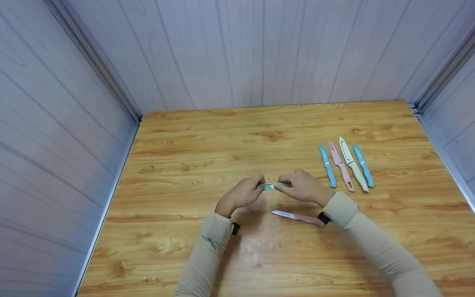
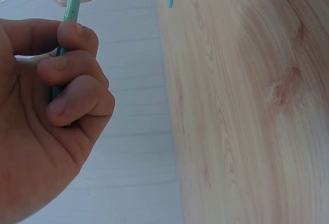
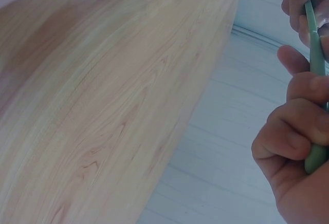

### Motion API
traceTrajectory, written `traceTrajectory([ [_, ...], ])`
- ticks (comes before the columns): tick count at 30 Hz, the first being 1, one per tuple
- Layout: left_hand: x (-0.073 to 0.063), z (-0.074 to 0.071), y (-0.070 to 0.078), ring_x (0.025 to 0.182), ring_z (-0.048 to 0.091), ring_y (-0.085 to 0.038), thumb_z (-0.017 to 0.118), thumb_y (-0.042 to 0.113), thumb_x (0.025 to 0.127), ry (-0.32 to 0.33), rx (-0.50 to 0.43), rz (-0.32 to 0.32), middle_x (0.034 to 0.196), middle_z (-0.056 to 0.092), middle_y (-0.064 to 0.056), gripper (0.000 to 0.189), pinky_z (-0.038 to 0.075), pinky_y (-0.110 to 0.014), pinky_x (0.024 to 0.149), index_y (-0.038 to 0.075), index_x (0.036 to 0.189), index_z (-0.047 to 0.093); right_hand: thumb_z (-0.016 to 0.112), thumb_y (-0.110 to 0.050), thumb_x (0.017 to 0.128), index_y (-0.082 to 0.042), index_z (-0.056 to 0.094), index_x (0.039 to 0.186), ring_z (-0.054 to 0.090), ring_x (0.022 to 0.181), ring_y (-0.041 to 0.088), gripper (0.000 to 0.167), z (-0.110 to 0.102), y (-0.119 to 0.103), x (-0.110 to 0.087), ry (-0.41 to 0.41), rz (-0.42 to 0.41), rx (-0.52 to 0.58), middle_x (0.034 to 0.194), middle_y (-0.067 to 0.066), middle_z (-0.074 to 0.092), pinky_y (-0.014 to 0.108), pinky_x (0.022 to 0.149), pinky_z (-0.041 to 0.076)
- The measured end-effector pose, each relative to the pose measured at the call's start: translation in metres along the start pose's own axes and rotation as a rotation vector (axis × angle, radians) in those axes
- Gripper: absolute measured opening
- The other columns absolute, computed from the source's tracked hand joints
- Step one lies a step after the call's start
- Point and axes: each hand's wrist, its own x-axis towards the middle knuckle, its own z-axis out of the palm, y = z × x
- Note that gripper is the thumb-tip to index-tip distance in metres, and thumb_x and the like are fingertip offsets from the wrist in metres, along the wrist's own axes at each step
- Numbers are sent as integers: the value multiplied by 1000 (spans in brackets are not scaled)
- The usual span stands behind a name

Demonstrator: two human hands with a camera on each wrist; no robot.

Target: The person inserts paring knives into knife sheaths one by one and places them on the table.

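A green knife (image 1: 268, 187) is held level between both hands above the middle of the table. My left hand (image 1: 243, 192) has its fingers curled round one end, most of which they hide. Around the green handle (image 3: 316, 160) at the other end, my right hand (image 1: 305, 187) grips with bent fingers. The left wrist view shows a strip of the knife (image 2: 73, 5) between the hands. Whether a sheath covers the blade I cannot tell. Below the hands lies a pink-handled knife (image 1: 308, 219) with a whitish blade, close to the right wrist.
To the right, several knives lie side by side: a blue one (image 1: 328, 167), a pink one (image 1: 342, 167), a cream one (image 1: 353, 165) and another blue one (image 1: 363, 166). Pale panels (image 1: 241, 53) wall the wooden table (image 1: 171, 247) at the back and sides.
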Motion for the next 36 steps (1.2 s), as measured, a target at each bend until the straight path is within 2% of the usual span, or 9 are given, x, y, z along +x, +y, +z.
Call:
traceTrajectory([
  [6, 0, 0, 1, 56, 36, -11, 37, 17, 103, -8, -24, 10, 74, 49, 1, 15, 34, -25, 57, 10, 100, 50, 52, -38, 97, -19, 63, 77, 38, 44, 2, 30, -1, -2, 0, 9, 4, 3, 55, -12, 48, 24, 48, 37],
  [14, 2, -2, 3, 59, 40, -12, 38, 17, 103, -2, 6, 17, 76, 49, 0, 15, 35, -26, 60, 12, 98, 51, 51, -39, 98, -19, 62, 75, 37, 44, 2, 32, -4, -1, 0, 4, -19, -26, 54, -12, 46, 23, 48, 36],
  [20, 2, -7, 0, 59, 41, -12, 41, 20, 102, -8, -7, -4, 76, 50, 1, 18, 36, -26, 59, 11, 99, 56, 50, -41, 97, -18, 65, 79, 38, 45, 2, 33, -7, 1, 0, 8, -19, -52, 57, -13, 48, 24, 50, 37],
  [28, -6, -13, -9, 57, 40, -11, 42, 23, 102, -1, -9, -23, 71, 50, 0, 24, 36, -26, 57, 10, 94, 60, 49, -47, 97, -19, 67, 84, 43, 47, 4, 36, -14, 7, -8, -2, 56, -54, 62, -12, 55, 27, 51, 40],
  [32, -12, -17, -16, 57, 42, -10, 39, 21, 103, -5, -9, -14, 78, 60, -9, 26, 39, -27, 60, 12, 95, 62, 48, -47, 97, -16, 70, 91, 48, 51, 5, 38, -18, 13, -14, -8, 98, -33, 70, -10, 61, 29, 55, 43],
  [36, -17, -20, -23, 60, 48, -10, 39, 21, 103, -14, -10, -26, 90, 65, -15, 27, 43, -29, 64, 12, 99, 64, 48, -47, 97, -15, 69, 92, 47, 51, 5, 38, -23, 22, -20, 11, 137, -13, 68, -8, 60, 29, 55, 43],
])
